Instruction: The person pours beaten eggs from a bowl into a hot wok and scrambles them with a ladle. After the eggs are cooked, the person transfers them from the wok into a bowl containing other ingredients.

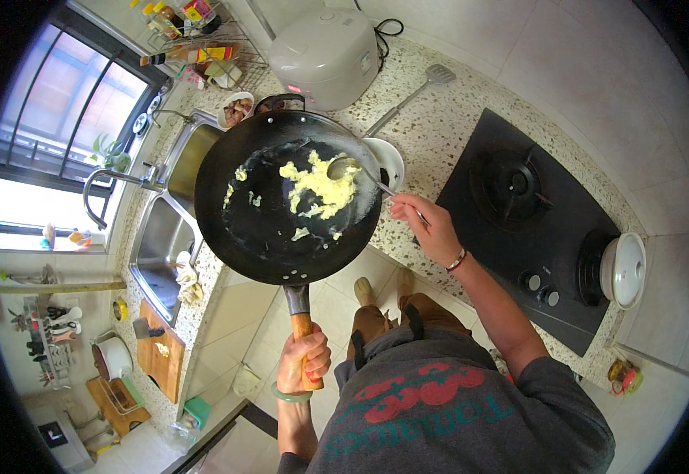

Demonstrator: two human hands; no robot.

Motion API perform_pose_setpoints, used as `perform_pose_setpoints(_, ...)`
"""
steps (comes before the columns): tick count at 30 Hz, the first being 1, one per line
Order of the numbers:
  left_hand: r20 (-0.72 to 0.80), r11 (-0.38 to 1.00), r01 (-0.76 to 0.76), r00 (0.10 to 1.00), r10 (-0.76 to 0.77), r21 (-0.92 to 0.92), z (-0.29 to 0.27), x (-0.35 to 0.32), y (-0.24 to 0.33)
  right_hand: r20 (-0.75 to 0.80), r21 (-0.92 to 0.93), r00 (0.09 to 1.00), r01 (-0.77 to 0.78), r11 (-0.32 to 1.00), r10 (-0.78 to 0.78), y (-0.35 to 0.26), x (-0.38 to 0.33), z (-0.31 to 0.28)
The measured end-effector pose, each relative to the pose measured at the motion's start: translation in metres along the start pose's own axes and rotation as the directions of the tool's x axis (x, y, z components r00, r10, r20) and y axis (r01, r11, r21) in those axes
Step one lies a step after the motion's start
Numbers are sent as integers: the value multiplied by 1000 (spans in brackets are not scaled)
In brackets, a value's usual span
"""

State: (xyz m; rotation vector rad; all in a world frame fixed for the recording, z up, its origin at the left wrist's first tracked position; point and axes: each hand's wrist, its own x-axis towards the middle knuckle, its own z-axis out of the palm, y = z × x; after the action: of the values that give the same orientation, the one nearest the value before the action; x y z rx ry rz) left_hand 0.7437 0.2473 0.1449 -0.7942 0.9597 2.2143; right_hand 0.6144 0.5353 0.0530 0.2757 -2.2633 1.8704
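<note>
Gripping the wooden handle point(305, 336) of a black wok point(285, 197), the left hand point(303, 359) is closed tight around it, a green bangle point(291, 395) at the wrist, and holds the wok up in the air above the edge of the speckled tabletop point(439, 134). Beyond this hand and off to its left lie a double steel sink point(163, 237) with a curved tap point(103, 186), and nearer, a wooden cutting board point(159, 351). Inside the wok, ahead of the left hand, sits yellow scrambled egg point(321, 186), with small scraps scattered toward the wok's left side. A metal spoon point(344, 167) rests its bowl against the egg; its shaft runs back to the right hand point(427, 225), whose fingers are pinched closed on the handle end. Just past the spoon, partly hidden by the wok's rim, stands a white bowl point(388, 158). Farther beyond is a white rice cooker point(324, 55), with a metal spatula point(411, 99) lying beside it. Right of the right hand is a black gas hob point(518, 221), with a white lidded pot point(625, 268) on its far burner.
</note>
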Motion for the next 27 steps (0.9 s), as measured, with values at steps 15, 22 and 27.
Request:
perform_pose_setpoints(15,-39,999,-38,998,39,27,5,1,1,-16,-32,1000,13,999,-14,2,-5,-12)
perform_pose_setpoints(22,-43,998,-35,998,38,51,8,3,4,-18,-7,1000,-3,1000,3,0,-5,-12)
perform_pose_setpoints(27,-41,998,-35,998,37,60,7,3,5,-21,35,999,-41,999,42,-2,-7,-14)
